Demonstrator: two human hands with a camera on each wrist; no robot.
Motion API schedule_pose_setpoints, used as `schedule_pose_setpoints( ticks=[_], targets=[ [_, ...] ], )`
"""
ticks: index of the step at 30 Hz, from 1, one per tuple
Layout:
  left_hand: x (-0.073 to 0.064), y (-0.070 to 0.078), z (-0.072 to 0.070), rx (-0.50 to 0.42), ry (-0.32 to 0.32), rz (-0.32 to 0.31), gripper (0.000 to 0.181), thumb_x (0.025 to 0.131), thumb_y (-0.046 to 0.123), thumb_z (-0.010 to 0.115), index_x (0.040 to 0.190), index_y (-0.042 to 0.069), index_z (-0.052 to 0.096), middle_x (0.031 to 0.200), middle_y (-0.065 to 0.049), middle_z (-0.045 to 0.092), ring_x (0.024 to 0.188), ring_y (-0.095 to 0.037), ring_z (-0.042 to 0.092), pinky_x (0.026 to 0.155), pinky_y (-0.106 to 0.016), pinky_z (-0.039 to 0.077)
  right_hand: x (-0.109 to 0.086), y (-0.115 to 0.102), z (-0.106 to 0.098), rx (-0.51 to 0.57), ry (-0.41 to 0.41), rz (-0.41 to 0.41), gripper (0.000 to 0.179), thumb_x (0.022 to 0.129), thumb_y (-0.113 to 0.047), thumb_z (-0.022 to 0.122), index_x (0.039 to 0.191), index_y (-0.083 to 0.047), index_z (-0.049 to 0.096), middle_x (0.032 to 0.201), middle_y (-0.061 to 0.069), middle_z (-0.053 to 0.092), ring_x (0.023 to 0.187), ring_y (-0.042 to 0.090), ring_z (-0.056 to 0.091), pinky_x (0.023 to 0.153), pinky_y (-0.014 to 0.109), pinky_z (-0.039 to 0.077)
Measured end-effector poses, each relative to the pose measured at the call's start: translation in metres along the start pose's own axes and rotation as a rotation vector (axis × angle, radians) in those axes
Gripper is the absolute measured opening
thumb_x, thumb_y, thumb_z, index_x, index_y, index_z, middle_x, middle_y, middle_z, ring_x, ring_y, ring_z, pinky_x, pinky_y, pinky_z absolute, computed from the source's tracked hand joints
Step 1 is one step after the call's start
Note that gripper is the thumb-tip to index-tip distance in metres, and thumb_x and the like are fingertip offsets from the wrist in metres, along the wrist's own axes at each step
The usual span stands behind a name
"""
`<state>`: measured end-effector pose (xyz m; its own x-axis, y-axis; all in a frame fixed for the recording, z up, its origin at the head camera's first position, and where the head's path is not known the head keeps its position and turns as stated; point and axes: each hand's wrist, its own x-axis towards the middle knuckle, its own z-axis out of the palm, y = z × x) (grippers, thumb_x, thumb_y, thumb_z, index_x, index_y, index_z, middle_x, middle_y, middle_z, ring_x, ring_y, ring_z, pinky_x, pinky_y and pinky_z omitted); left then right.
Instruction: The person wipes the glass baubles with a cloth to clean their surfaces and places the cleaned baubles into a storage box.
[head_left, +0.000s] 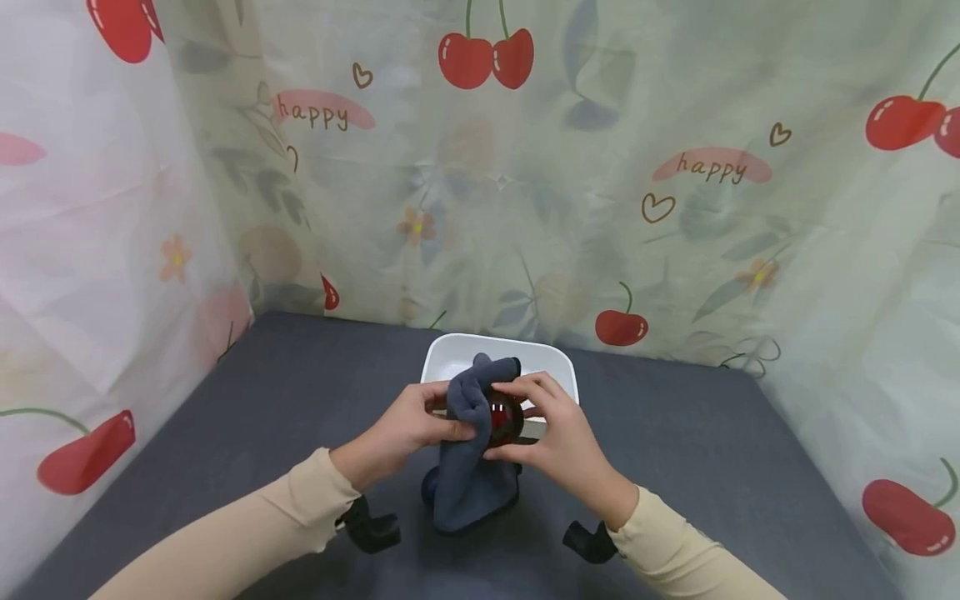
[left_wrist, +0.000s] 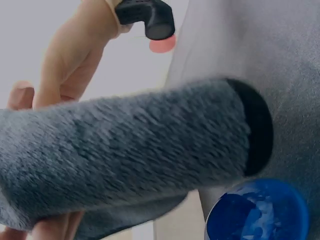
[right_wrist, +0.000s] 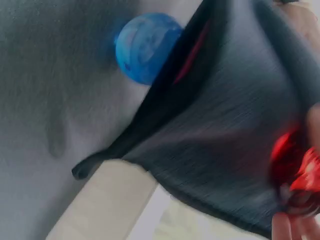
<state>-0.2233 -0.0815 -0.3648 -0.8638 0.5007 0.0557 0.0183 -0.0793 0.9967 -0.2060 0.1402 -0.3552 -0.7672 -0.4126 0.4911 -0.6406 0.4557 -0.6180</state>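
Observation:
A dark grey-blue plush cloth (head_left: 476, 487) hangs folded in my left hand (head_left: 408, 425), pinched between thumb and fingers. Beside its upper part, my right hand (head_left: 558, 425) grips a shiny red ball (head_left: 505, 419) with thumb below and fingers above. The ball lies against the cloth; its red, glossy surface shows at the edge of the right wrist view. Below the hands, a translucent blue ball (right_wrist: 145, 49) sits on the table, partly behind the cloth. In the left wrist view the cloth (left_wrist: 125, 150) covers much of my left fingers.
Just beyond the hands stands a white rectangular tub (head_left: 558, 363), its near side partly hidden. A dark grey covering (head_left: 322, 375) lies over the table. Cherry-printed curtains (head_left: 495, 208) enclose the back and sides. Black wrist mounts (head_left: 371, 529) hang under both forearms.

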Motion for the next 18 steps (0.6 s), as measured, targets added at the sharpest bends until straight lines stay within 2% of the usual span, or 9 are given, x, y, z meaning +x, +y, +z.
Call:
schedule_pose_setpoints(
  ticks=[2,5,7,10,12,14,16,18],
  targets=[
    [0.001,-0.0001,0.0018,0.041,0.008,-0.001,0.049,0.075,0.011,0.076,0.121,0.005,0.059,0.116,-0.012,0.061,0.103,-0.025,0.059,0.082,-0.038,0.051,0.0004,-0.0002,0.0003,-0.103,0.01,-0.043,0.071,0.06,-0.023,0.087,0.124,-0.022,0.056,0.11,-0.007,0.051,0.098,0.008,0.052,0.077,0.022,0.051],
    [0.0018,-0.0012,0.0024,0.057,0.031,-0.015,0.049,0.075,0.014,0.077,0.12,0.005,0.06,0.115,-0.012,0.061,0.102,-0.024,0.059,0.081,-0.038,0.051,0.0,-0.0001,-0.0014,-0.079,-0.005,-0.028,0.069,0.06,-0.023,0.087,0.123,-0.023,0.057,0.111,-0.007,0.054,0.096,0.008,0.055,0.077,0.021,0.051],
    [0.0021,-0.0018,0.0017,0.026,0.051,-0.021,0.047,0.076,0.012,0.076,0.118,0.001,0.06,0.111,-0.012,0.063,0.096,-0.023,0.062,0.078,-0.037,0.052,-0.0003,0.0013,-0.0033,0.038,-0.015,0.028,0.067,0.061,-0.021,0.087,0.121,-0.025,0.058,0.111,-0.006,0.055,0.092,0.01,0.058,0.077,0.023,0.051],
    [0.0024,-0.0027,0.0005,-0.064,0.067,-0.019,0.043,0.078,0.006,0.072,0.117,-0.005,0.059,0.105,-0.011,0.064,0.089,-0.021,0.064,0.075,-0.036,0.053,0.0,0.003,-0.0058,0.302,-0.026,0.124,0.064,0.064,-0.012,0.085,0.121,-0.019,0.058,0.116,0.001,0.054,0.091,0.017,0.06,0.078,0.029,0.052],
    [0.0023,-0.0026,0.0007,-0.126,0.057,-0.006,0.043,0.079,0.004,0.07,0.118,-0.008,0.056,0.104,-0.01,0.062,0.088,-0.02,0.063,0.075,-0.036,0.053,0.0003,0.0036,-0.0056,0.459,-0.027,0.159,0.064,0.066,-0.003,0.082,0.123,-0.012,0.055,0.121,0.007,0.051,0.096,0.022,0.06,0.081,0.033,0.051],
    [0.0025,-0.0025,0.0014,-0.161,0.032,0.005,0.046,0.08,0.005,0.069,0.121,-0.006,0.053,0.107,-0.01,0.059,0.092,-0.02,0.062,0.078,-0.038,0.052,0.0004,0.0028,-0.0038,0.528,-0.021,0.164,0.064,0.067,0.001,0.08,0.124,-0.008,0.051,0.124,0.011,0.048,0.104,0.025,0.058,0.086,0.035,0.049],
    [0.0029,-0.0026,0.0022,-0.162,0.015,0.009,0.048,0.08,0.008,0.071,0.123,-0.003,0.053,0.111,-0.011,0.057,0.096,-0.022,0.06,0.08,-0.039,0.051,0.001,0.0011,-0.0017,0.455,0.001,0.15,0.064,0.066,-0.003,0.082,0.121,-0.01,0.051,0.122,0.007,0.05,0.11,0.021,0.056,0.09,0.033,0.047],
    [0.0032,-0.003,0.0027,-0.127,0.017,0.012,0.05,0.078,0.011,0.073,0.123,0.0,0.054,0.114,-0.012,0.057,0.099,-0.024,0.059,0.081,-0.04,0.051,0.0017,-0.0006,0.0001,0.293,0.021,0.141,0.063,0.062,-0.014,0.086,0.116,-0.017,0.053,0.116,0.0,0.055,0.108,0.014,0.055,0.091,0.03,0.046]
  ],
)
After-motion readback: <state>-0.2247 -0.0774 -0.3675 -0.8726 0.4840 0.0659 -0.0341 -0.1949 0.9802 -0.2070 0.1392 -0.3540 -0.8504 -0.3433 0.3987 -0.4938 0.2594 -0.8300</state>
